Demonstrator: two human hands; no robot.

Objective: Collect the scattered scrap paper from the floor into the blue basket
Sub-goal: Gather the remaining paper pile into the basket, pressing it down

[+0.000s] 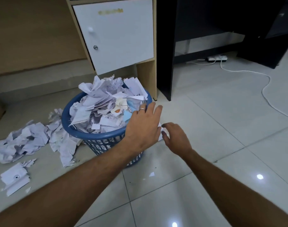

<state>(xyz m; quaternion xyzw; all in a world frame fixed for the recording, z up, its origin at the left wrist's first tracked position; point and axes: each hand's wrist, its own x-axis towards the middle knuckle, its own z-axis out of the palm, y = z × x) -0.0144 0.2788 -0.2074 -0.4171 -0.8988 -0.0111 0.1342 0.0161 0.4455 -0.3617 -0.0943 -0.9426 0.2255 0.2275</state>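
Blue basket (97, 136) sits heaped by the cabinet, my left hand (143, 126) flat and empty over its right rim, my right hand (176, 138) pinching a white scrap (160, 129) to drop in before I tackle the left pile (25, 141).

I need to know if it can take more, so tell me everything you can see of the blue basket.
The basket is round blue plastic with a solid rim and latticed wall, upright on the tiled floor before a white cabinet. Paper is heaped above its rim. The left hand hovers over its right edge; contact is unclear.
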